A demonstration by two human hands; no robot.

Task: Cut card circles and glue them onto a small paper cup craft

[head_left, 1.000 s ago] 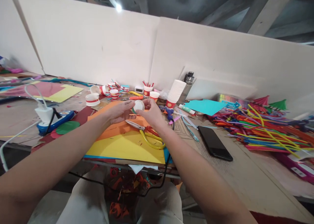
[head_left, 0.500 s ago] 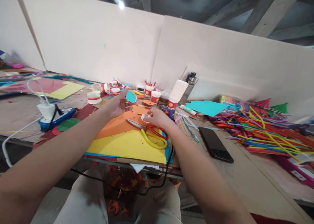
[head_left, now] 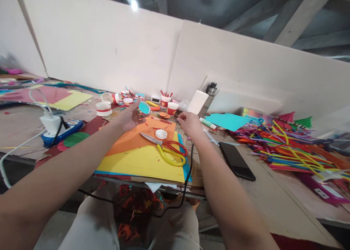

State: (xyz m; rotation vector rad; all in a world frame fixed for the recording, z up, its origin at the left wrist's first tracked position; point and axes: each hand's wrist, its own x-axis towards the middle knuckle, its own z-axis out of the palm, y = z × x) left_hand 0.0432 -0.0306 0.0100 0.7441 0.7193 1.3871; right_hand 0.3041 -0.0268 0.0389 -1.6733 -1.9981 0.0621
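My left hand (head_left: 130,117) is raised over the orange paper sheet (head_left: 136,137) and pinches a teal paper disc (head_left: 144,107) at its fingertips. My right hand (head_left: 190,125) hovers further right, close to the stack of white paper cups (head_left: 197,102) and a glue gun it mostly hides; its fingers are curled and I cannot tell whether they hold anything. A small white cup piece (head_left: 161,134) lies on the orange sheet between the hands. Scissors with red and yellow handles (head_left: 167,150) rest on the yellow sheet (head_left: 142,164).
A black phone (head_left: 236,161) lies to the right, with a heap of coloured pipe cleaners (head_left: 287,146) beyond it. Cut red-and-white cups (head_left: 104,109) and small tubs (head_left: 172,108) stand at the back. A white charger on a blue power strip (head_left: 58,127) sits left. A black cable (head_left: 186,184) hangs over the edge.
The hands held a white cup piece together; the right hand set it on the orange sheet and moved right toward the cup stack. The left hand now holds a teal disc.
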